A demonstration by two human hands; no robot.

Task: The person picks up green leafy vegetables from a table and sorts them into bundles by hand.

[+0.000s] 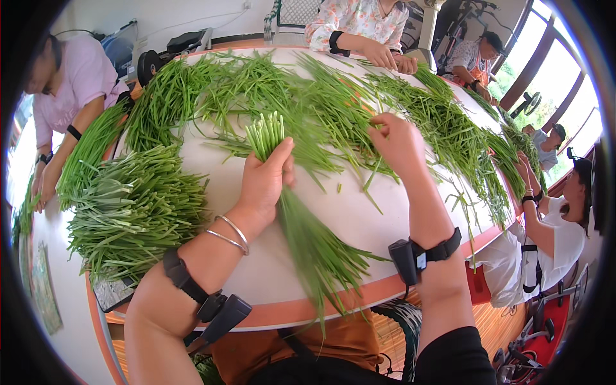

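My left hand (264,183) is closed around a bunch of garlic chives (266,136). Pale, even stem ends stick up above the thumb, while the long green leaves hang down toward the table's near edge, blurred by motion. To the right, my right hand (399,144) hovers at the loose chives (343,106), its thumb and fingers curled together. What those fingers hold, if anything, is too small to make out. A large stack of bunched chives (131,212) lies left of my left forearm.
Loose chives (443,125) spread along the far and right side of the white table (346,212), which has an orange rim. Across it, a person in a floral top (359,29) handles stems. Other people work at left and right. Dark devices are strapped to my forearms.
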